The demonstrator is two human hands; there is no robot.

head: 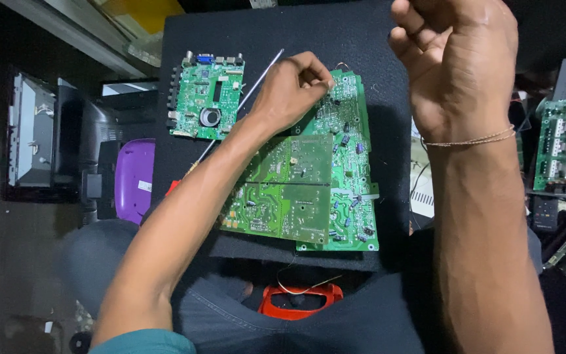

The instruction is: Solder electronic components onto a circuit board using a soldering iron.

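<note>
A large green circuit board lies solder side up on a black pad across my lap. My left hand reaches over it, fingertips pinched together at the board's top edge; what they pinch is too small to make out. A thin wire loop sticks up just beside those fingertips. My right hand is raised above the pad's right side, close to the camera, curled into a loose fist with nothing visible in it. A thin thread bracelet circles that wrist.
A smaller green circuit board with connectors lies at the pad's left. A long screwdriver with a red handle lies under my left forearm. An orange tool sits below the pad, a purple object lies left, and more circuit boards lie right.
</note>
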